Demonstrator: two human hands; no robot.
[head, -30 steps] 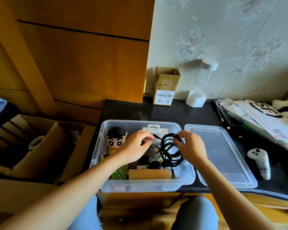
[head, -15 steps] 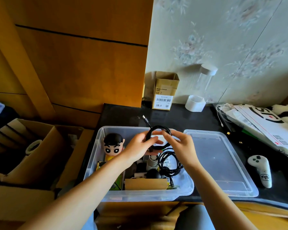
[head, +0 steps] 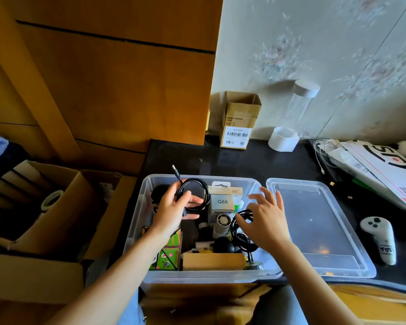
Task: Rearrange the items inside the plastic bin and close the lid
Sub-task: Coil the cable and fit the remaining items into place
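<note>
A clear plastic bin (head: 136,221) stands on the black table, full of small items. My left hand (head: 171,212) holds a coiled loop of black cable (head: 205,194) above the bin's back left, its plug sticking up. My right hand (head: 265,219) hovers with fingers spread over the bin's right side, above the rest of the black cable (head: 240,233). Inside lie a white Q88 box (head: 222,202), a small fan (head: 222,222), a cardboard box (head: 212,261) and green packets (head: 168,256). The clear lid (head: 314,221) lies flat to the bin's right.
A white controller (head: 379,238) rests right of the lid. A small cardboard box (head: 239,123), a white cup (head: 283,139) and a clear bottle (head: 301,104) stand by the wall. Papers and white cables (head: 373,165) lie at far right. Open cardboard boxes (head: 45,207) stand on the left.
My right hand let go of the cable loop and moved right with fingers spread. My left hand now holds the coiled loop alone. The toy figure's head is now hidden behind my left hand.
</note>
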